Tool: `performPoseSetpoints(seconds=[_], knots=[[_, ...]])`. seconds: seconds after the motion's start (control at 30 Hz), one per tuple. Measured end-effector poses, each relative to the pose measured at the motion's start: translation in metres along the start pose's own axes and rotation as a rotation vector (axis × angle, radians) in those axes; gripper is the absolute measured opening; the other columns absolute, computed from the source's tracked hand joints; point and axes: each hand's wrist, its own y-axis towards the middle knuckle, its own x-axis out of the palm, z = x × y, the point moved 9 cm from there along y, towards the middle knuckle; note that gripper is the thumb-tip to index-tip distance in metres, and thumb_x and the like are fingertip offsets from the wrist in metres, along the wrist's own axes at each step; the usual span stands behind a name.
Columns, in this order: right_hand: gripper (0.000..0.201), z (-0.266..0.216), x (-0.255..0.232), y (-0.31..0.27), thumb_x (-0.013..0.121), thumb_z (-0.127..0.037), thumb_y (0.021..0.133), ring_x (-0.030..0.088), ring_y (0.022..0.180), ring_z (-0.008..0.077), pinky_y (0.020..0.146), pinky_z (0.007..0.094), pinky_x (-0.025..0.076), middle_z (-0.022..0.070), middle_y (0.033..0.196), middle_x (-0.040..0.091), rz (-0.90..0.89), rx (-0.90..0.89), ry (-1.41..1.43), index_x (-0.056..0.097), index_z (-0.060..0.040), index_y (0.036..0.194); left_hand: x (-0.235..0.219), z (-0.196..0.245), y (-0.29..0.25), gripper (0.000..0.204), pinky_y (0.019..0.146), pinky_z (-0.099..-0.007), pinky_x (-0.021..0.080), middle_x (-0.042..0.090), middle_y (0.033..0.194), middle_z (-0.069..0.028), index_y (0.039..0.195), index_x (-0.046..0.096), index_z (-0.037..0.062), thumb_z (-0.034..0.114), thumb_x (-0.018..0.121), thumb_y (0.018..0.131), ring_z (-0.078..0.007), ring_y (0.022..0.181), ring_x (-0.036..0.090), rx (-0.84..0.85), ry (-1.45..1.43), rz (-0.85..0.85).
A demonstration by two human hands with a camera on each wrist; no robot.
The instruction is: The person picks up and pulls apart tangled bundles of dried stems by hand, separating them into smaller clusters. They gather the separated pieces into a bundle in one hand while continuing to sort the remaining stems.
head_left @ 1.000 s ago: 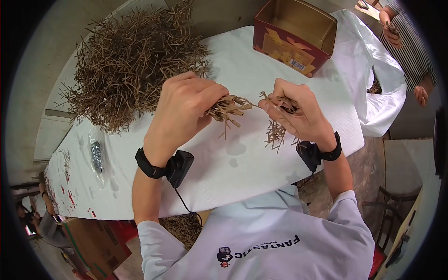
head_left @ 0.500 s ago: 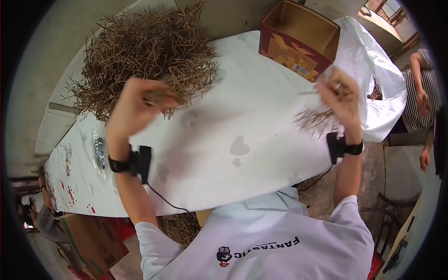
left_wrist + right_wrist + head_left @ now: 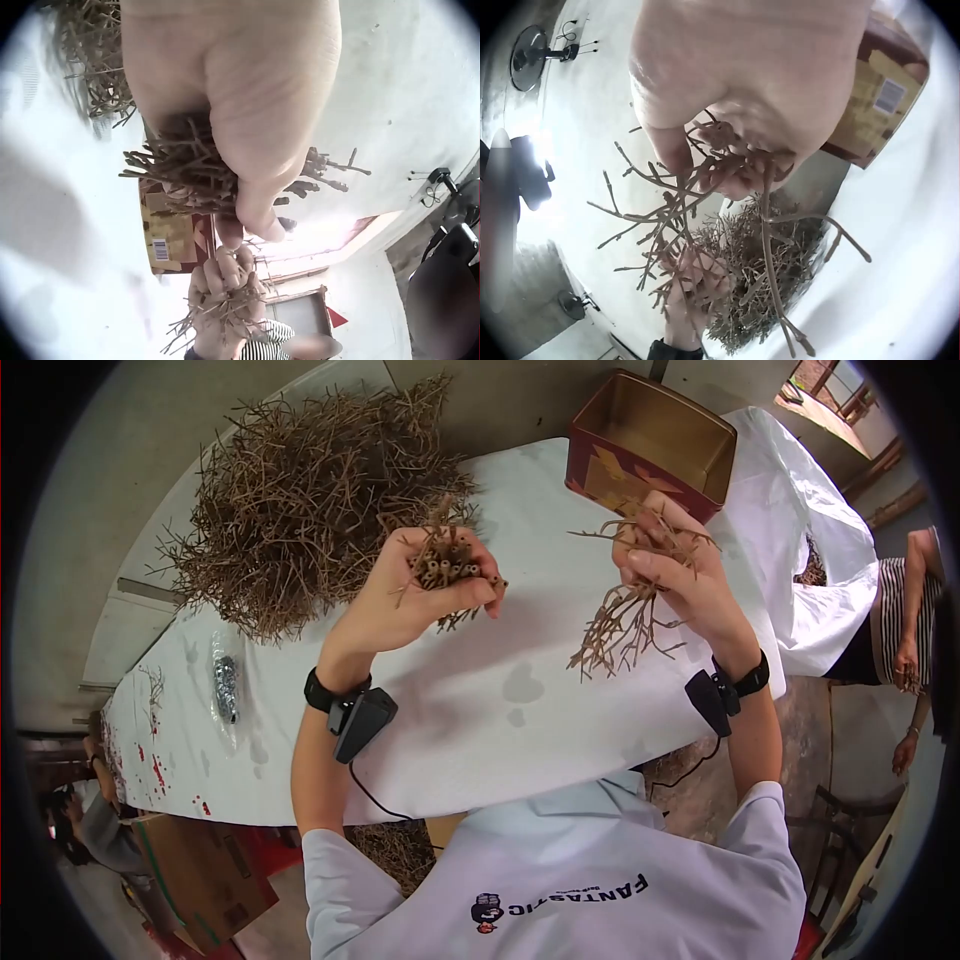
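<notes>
In the head view my left hand point(image 3: 400, 595) grips a bundle of brown twigs point(image 3: 447, 568), several cut ends facing up, beside the large twig pile point(image 3: 310, 500). My right hand point(image 3: 690, 580) holds a looser bunch of branching twigs point(image 3: 625, 622) that hangs below the fingers, in front of the red and gold tin point(image 3: 640, 485). The left wrist view shows thumb and fingers curled round the bundle point(image 3: 191, 169). In the right wrist view, forked twigs point(image 3: 769, 247) stick out from the curled fingers. The two hands are apart above the white-covered table point(image 3: 520, 730).
A clear packet of dark bits point(image 3: 226, 685) lies on the left of the table. A white plastic bag point(image 3: 800, 510) is right of the tin. At the right edge stands a person in a striped top point(image 3: 895, 610); another person point(image 3: 95, 825) is at lower left beside a cardboard box point(image 3: 200, 875).
Both hands moved apart, the left toward the pile and the right toward the tin. Since then the left has come back rightward with its bundle turned ends up, and the right has shifted slightly left.
</notes>
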Motion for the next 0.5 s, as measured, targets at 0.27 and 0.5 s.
performPoseSetpoints(seconds=[0.27,0.5], knots=[[0.025,0.024,0.015,0.012,0.06,-0.006,0.089,0.049,0.078,0.013,0.066,0.0242,0.038,0.0057,0.095,0.054,0.016,0.123,0.318,0.039,-0.0121,0.099,-0.007,-0.011,0.009,0.006,0.068,-0.0239,0.049,0.068,0.082,-0.0033,0.091,0.064,0.0011,0.005,0.069,0.092,-0.0102,0.072,0.062,0.014,0.023,0.246],[0.034,0.042,0.023,0.014,0.068,0.001,0.086,0.053,0.085,0.01,0.07,0.0234,0.042,0.0071,0.103,0.06,-0.025,0.07,0.236,0.039,-0.0137,0.098,-0.013,-0.01,0.01,0.011,0.063,-0.0196,0.042,0.066,0.079,0.0027,0.092,0.067,0.0036,0.014,0.07,0.093,-0.0061,0.069,0.057,-0.065,0.321,0.283]])
